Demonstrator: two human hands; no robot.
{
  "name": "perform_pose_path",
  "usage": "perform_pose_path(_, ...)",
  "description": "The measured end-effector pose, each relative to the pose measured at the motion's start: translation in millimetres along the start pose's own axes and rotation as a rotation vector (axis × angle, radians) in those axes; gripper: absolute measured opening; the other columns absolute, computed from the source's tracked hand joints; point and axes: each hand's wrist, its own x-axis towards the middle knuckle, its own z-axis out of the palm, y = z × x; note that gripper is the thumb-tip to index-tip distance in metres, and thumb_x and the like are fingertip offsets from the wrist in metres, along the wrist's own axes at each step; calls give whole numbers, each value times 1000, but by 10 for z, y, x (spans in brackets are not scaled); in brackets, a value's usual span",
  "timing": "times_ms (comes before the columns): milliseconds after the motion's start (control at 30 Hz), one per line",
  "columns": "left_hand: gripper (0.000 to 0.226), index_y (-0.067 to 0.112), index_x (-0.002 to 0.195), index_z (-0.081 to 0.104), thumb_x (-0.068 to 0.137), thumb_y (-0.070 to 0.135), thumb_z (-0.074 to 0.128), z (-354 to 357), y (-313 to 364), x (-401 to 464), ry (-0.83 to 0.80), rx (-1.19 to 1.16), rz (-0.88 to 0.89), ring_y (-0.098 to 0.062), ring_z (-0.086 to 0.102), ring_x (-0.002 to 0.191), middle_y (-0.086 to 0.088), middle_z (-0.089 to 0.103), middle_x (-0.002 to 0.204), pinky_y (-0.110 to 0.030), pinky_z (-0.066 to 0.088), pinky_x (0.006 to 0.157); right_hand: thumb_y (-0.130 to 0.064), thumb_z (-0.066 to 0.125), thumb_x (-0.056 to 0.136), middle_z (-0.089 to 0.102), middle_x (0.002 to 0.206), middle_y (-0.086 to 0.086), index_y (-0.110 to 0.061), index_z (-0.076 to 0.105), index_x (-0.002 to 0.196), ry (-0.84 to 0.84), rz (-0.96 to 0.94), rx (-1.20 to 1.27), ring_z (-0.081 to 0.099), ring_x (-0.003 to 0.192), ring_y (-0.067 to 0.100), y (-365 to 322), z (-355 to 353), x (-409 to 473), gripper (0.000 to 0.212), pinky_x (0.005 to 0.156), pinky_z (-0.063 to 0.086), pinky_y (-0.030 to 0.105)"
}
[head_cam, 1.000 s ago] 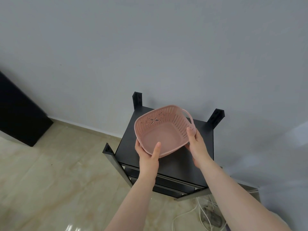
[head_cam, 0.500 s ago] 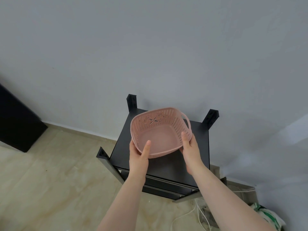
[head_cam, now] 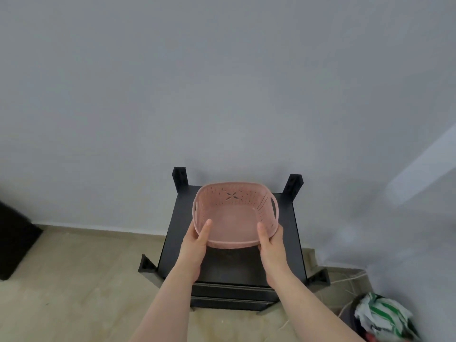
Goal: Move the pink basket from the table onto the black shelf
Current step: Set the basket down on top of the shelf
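The pink basket (head_cam: 234, 218) is a perforated plastic tub with side handles, empty inside, held level over the top of the black shelf (head_cam: 177, 233). My left hand (head_cam: 196, 243) grips its near left corner, thumb inside the rim. My right hand (head_cam: 270, 243) grips the near right corner the same way. Whether the basket's bottom touches the shelf top I cannot tell. The shelf has four corner posts and lower tiers below the top board.
A grey wall stands directly behind the shelf. Beige tiled floor (head_cam: 74, 280) spreads to the left, with a dark cabinet (head_cam: 14, 245) at the far left edge. White cables (head_cam: 345, 282) and a bin holding a green-and-white bag (head_cam: 380, 317) lie at the lower right.
The basket has turned from tilted to level and squared up over the shelf top, moving lower and farther back. Both hands kept their grip. The view has shifted closer to the shelf.
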Motion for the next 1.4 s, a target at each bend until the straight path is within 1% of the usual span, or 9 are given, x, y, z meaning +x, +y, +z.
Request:
perform_pose_path(200,69,40,139,45,76,61,64,-94,-5,70,-94,-1,19,-18,52,124,9,59,130,-44,39,109,-48,54,94,53,135,-2,-24,32,148,72,6,26,51,130,24,51,92,-16,63,114,40,47)
perform_pose_path(333,66,39,142,42,81,55,63,-107,-65,88,-110,-9,44,-17,51,125,10,59,130,-42,39,109,-49,53,94,55,134,-2,-24,34,146,104,-5,16,53,129,26,84,113,-7,62,113,42,49)
perform_pose_path(467,89,39,145,37,64,66,63,-122,-66,98,-133,13,52,-16,49,125,9,55,133,-38,39,109,-49,53,94,54,134,-3,-25,35,146,113,-9,28,52,130,25,93,122,8,60,113,41,49)
perform_pose_path(600,88,41,143,37,63,65,66,-150,-71,120,-161,35,68,-14,50,123,13,55,129,-35,39,107,-51,52,93,53,138,-3,-27,35,147,93,-8,48,51,132,23,104,94,27,61,114,40,49)
perform_pose_path(767,93,41,143,40,59,68,70,-174,-62,122,-181,42,80,-13,50,125,13,57,133,-38,38,109,-45,45,99,53,125,-18,-30,33,149,38,1,124,48,128,14,102,30,-26,53,117,37,42)
perform_pose_path(967,79,41,143,43,71,61,69,-184,-108,161,-176,4,64,-11,50,126,15,59,132,-39,36,112,-37,40,103,50,120,-29,-43,36,137,21,-11,158,47,127,10,165,15,-79,35,117,36,38)
perform_pose_path(1067,85,40,145,39,69,61,72,-195,-129,151,-211,3,70,-10,48,129,16,57,135,-37,33,113,-38,41,103,50,121,-32,-43,35,138,11,-43,154,48,126,7,176,8,-92,36,116,37,36)
perform_pose_path(1267,73,40,141,45,74,53,72,-177,-158,171,-186,-12,88,-8,52,126,16,61,131,-35,37,110,-39,45,101,55,125,-28,-41,42,136,15,-80,148,55,117,-1,191,0,-91,35,112,41,33)
perform_pose_path(1400,77,45,135,47,65,64,72,-154,-140,186,-160,-12,86,-9,52,124,17,61,127,-35,39,109,-38,46,101,55,122,-28,-43,42,133,14,-89,145,56,114,0,157,11,-50,33,110,42,32)
